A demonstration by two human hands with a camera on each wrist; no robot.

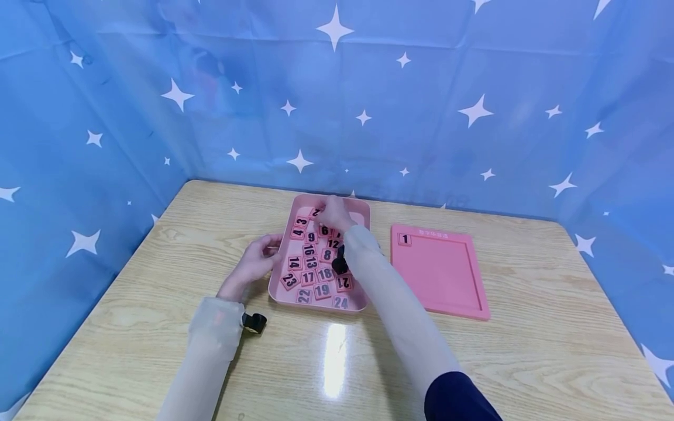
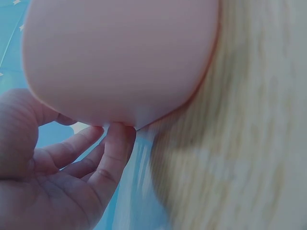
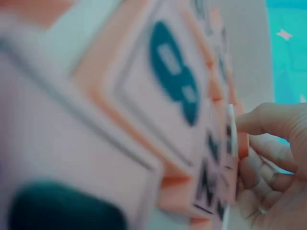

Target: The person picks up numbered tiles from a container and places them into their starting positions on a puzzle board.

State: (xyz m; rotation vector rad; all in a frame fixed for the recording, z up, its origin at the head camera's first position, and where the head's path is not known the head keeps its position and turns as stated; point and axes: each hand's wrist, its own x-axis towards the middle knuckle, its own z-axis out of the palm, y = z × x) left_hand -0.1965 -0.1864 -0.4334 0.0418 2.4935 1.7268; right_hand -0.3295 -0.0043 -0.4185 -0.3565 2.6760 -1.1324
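Note:
A pink tray (image 1: 279, 280) on the table holds many square tiles with black numbers. My left hand (image 1: 257, 260) holds the tray's left side; in the left wrist view its fingers (image 2: 117, 148) are bent against the tray's outer wall (image 2: 120, 57). Over the tray's far end, my right hand (image 1: 334, 213) pinches a pink number tile (image 3: 243, 139) between thumb and fingers. The tile marked 2 (image 1: 316, 213) shows right at those fingertips in the head view. The tile marked 8 (image 1: 327, 255) lies nearer, by the right wrist.
Right of the tray lies a flat pink frame board (image 1: 437, 272) with a raised border. The tile marked 1 (image 1: 404, 239) sits in its far left corner. A blue cloth with white stars (image 1: 421, 117) hangs behind the wooden table (image 1: 158, 280).

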